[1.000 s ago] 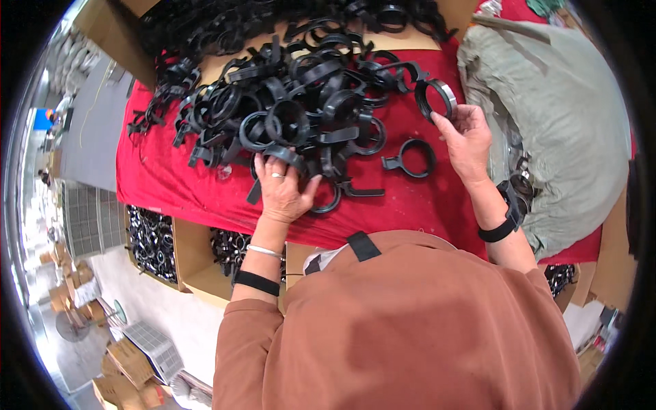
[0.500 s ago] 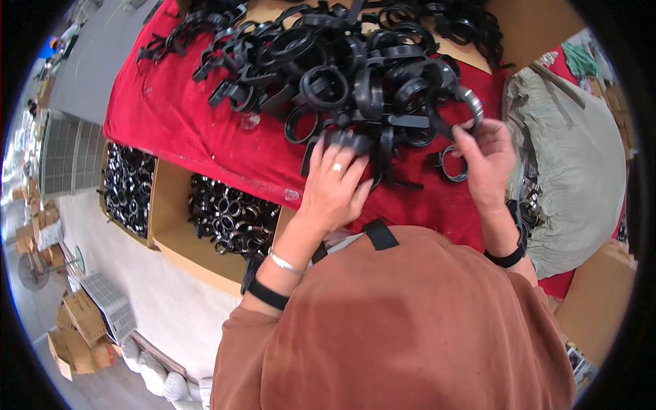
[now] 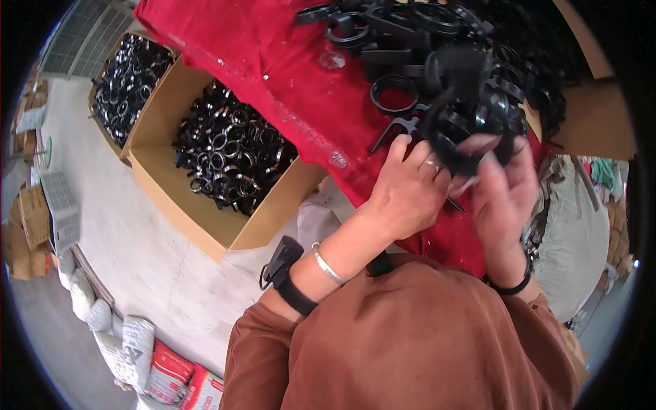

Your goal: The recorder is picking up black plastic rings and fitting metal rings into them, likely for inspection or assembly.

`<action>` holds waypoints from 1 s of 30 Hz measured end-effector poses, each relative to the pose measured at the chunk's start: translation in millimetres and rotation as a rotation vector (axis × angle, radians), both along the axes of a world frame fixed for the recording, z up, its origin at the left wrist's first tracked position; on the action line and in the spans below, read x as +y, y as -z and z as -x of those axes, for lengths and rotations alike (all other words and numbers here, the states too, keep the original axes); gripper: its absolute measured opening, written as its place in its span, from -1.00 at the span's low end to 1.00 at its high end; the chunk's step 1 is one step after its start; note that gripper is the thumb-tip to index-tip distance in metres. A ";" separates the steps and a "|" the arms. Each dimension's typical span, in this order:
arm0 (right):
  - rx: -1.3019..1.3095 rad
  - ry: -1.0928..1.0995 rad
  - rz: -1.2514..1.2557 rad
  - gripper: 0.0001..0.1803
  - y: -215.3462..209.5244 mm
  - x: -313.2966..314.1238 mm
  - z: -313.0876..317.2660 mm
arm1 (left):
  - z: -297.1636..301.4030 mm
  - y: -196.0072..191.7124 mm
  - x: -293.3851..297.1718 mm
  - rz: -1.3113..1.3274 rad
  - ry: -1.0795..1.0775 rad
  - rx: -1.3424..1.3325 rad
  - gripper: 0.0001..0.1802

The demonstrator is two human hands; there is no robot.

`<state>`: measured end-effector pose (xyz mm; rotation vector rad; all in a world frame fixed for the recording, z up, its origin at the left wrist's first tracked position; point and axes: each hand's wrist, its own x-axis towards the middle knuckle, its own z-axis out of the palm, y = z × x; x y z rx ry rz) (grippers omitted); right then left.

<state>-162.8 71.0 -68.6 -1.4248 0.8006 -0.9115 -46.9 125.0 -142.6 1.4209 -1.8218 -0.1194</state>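
Since half a second ago both hands have come together at the near edge of the pile [image 3: 451, 61] of black ring clamps. The left hand [image 3: 408, 191], knuckles up, and the right hand [image 3: 502, 188], fingers spread upward, close together on one black clamp [image 3: 459, 154] above the red cloth [image 3: 287, 75]. Two cardboard boxes [image 3: 171, 198] of clamps stand on the floor at left.

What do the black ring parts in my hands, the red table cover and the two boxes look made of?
Black ring parts: likely moulded plastic, dull matt black, thin straps and loops. Red table cover: woven cloth, it wrinkles and drapes over the edge. Boxes: brown corrugated cardboard with folded flaps. The parts inside them glint in places, so possibly some metal.
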 end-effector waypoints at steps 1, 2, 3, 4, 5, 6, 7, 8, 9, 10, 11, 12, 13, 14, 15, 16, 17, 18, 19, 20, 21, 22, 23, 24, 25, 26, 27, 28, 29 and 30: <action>-0.012 -0.076 -0.027 -0.75 5.5 11.0 -7.5 | -7.4 -2.3 5.6 -0.095 0.056 -0.024 -0.57; -0.023 -0.181 -0.062 -0.73 12.2 20.0 -15.7 | -11.0 15.9 19.0 -0.121 0.065 0.217 -0.56; -0.030 -0.283 -0.099 -0.71 17.9 26.2 -22.7 | -13.9 32.3 27.6 -0.143 0.077 0.460 -0.55; -0.054 -0.315 -0.396 -0.69 12.1 31.7 -28.8 | -14.1 45.2 31.3 -0.151 0.146 0.592 -0.51; -0.059 -0.351 -0.428 -0.69 20.6 28.5 -33.5 | -20.1 46.0 31.0 -0.163 0.141 0.495 -0.51; -0.047 -0.339 -0.373 -0.69 33.0 23.5 -39.3 | -21.5 49.6 34.8 -0.279 0.118 0.708 -0.52; -0.036 -0.327 -0.318 -0.69 45.5 18.1 -45.2 | -21.2 53.1 41.2 -0.395 0.094 0.922 -0.52; -0.024 -0.330 -0.319 -0.69 54.1 16.2 -48.8 | -19.6 67.2 50.9 -0.222 0.050 0.633 -0.64; -0.036 -0.289 -0.305 -0.70 61.8 14.0 -52.8 | -23.3 69.8 60.1 -0.223 0.041 0.640 -0.64; -0.047 -0.247 -0.291 -0.70 70.4 11.8 -55.8 | -29.3 72.2 70.7 -0.067 0.007 0.448 -0.69; -0.038 -0.254 -0.292 -0.70 78.6 11.1 -55.7 | -36.6 75.1 80.6 0.090 -0.027 0.254 -0.73; 0.086 -0.193 -0.146 -0.71 87.8 8.5 -52.4 | -46.2 80.5 87.6 0.083 -0.072 0.319 -0.77; 0.211 -0.130 0.003 -0.71 98.4 3.0 -47.6 | -57.8 88.2 94.1 0.076 -0.116 0.385 -0.81; 0.326 -0.202 0.229 -0.69 112.9 -7.4 -39.7 | -70.2 104.6 104.5 -0.009 -0.235 0.405 -0.80; 0.451 -0.286 0.369 -0.64 117.8 -14.6 -36.2 | -81.5 130.0 115.6 -0.099 -0.354 0.429 -0.80; 0.477 -0.330 0.465 -0.62 122.0 -17.7 -36.6 | -92.8 155.4 123.7 -0.249 -0.535 0.489 -0.81; 0.501 -0.371 0.565 -0.60 126.7 -19.7 -37.1 | -104.1 183.0 130.1 -0.399 -0.711 0.545 -0.82; 0.534 -0.369 0.630 -0.58 132.8 -19.7 -35.3 | -117.1 212.6 133.2 -0.465 -0.819 0.592 -0.84; 0.576 -0.388 0.615 -0.60 135.5 -19.6 -36.5 | -131.3 242.2 136.8 -0.534 -0.933 0.636 -0.86; 0.559 -0.403 0.599 -0.65 135.9 -20.6 -41.0 | -146.1 270.7 140.0 -0.609 -0.964 0.626 -0.83; 0.537 -0.418 0.578 -0.70 137.4 -20.7 -44.6 | -160.9 295.3 142.9 -0.690 -0.996 0.611 -0.79; 0.558 -0.450 0.550 -0.57 139.0 -22.7 -36.9 | -175.1 314.6 141.4 -0.696 -1.003 0.610 -0.79; 0.590 -0.477 0.530 -0.44 135.0 -25.1 -27.0 | -188.3 332.7 133.4 -0.803 -1.019 0.625 -0.76; 0.668 -0.485 0.491 -0.35 128.3 -23.8 -26.5 | -200.8 352.3 128.3 -0.914 -1.037 0.634 -0.73; 0.766 -0.554 0.549 -0.41 120.4 -26.3 -24.0 | -213.2 374.8 121.5 -0.916 -1.033 0.644 -0.73; 0.757 -0.503 0.554 -0.44 124.3 -23.7 -25.3 | -226.9 397.8 121.3 -0.909 -1.047 0.600 -0.66; 0.775 -0.445 0.574 -0.47 122.5 -19.7 -27.6 | -234.3 421.9 110.8 -0.896 -1.039 0.583 -0.58; 0.805 -0.369 0.631 -0.50 123.1 -13.3 -28.5 | -240.4 444.8 99.0 -0.896 -1.033 0.596 -0.58; 0.829 -0.292 0.684 -0.52 127.1 -9.6 -28.6 | -244.4 468.0 87.4 -0.855 -1.102 0.562 -0.55; 0.831 -0.119 0.652 -0.56 132.6 -0.6 -45.9 | -249.9 483.4 79.9 -0.820 -1.175 0.520 -0.51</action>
